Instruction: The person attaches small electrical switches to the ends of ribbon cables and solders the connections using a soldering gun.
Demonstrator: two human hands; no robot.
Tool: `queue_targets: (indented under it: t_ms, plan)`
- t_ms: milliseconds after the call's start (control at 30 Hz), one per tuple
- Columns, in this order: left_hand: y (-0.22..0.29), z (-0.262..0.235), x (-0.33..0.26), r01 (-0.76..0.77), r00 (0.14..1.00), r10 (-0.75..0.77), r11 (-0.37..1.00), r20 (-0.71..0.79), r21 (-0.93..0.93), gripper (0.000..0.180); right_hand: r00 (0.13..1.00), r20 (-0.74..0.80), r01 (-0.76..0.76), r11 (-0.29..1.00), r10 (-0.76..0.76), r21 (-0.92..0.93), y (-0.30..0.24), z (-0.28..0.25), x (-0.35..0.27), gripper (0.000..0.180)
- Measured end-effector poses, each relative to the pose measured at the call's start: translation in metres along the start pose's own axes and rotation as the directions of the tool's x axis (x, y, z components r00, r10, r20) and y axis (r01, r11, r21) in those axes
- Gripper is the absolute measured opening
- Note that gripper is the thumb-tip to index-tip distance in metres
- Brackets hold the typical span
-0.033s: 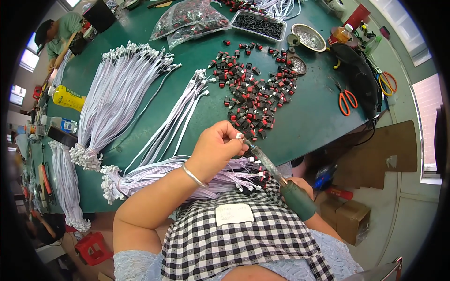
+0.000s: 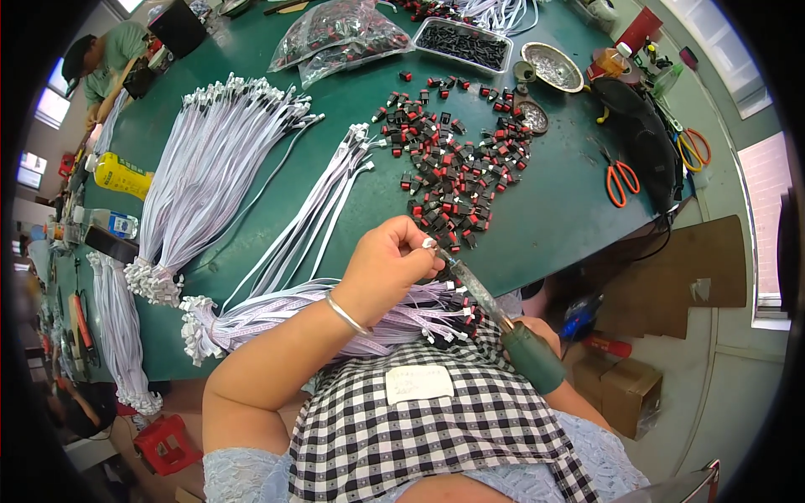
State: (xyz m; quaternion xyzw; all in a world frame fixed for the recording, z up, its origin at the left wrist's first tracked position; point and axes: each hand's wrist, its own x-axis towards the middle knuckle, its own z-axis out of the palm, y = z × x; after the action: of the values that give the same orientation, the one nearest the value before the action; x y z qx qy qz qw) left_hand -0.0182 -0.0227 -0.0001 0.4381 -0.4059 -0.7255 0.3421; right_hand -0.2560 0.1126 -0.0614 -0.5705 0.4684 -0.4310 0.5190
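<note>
My left hand (image 2: 392,258) is closed in a pinch at the near edge of the table. A small white piece (image 2: 428,243), perhaps a cable connector, shows at its fingertips; the rest is hidden by the fingers. My right hand (image 2: 541,331) wraps round a soldering iron (image 2: 534,359) with a green handle, which covers most of its fingers. The iron's metal barrel slants up and left, its tip close to my left fingertips. Below my left wrist lies a bundle of white cables (image 2: 277,323) with red-and-black switches at the right end.
Loose red-and-black rocker switches (image 2: 453,168) are heaped beyond my hands. White cable bundles (image 2: 214,159) lie to the left. Farther back are a plastic bag of parts (image 2: 340,38), a tray of black pieces (image 2: 464,46) and a metal dish (image 2: 552,67). Orange-handled scissors (image 2: 622,180) lie right.
</note>
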Motion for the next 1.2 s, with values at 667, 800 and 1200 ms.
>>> queue_targets:
  t_ms: [667, 800, 1200]
  plan:
    - [-0.003, 0.001, 0.002, 0.019, 0.999, -0.017, 0.998, -0.037, 0.054, 0.008, 0.987, 0.015, -0.159, 0.987, 0.160, -0.008, 0.008, 0.002, -0.008, 0.017]
    - [-0.006, -0.001, 0.003, 0.023, 0.999, -0.021, 0.997, -0.032, 0.071, 0.008, 0.990, -0.026, -0.136, 0.904, 0.138, -0.406, 0.008, 0.010, -0.009, 0.019]
    - [0.007, 0.001, -0.015, 0.048, 0.995, -0.051, 0.998, 0.083, 0.040, 0.007, 0.977, -0.210, 0.007, 0.989, 0.025, 0.148, -0.066, 0.030, 0.095, 0.028]
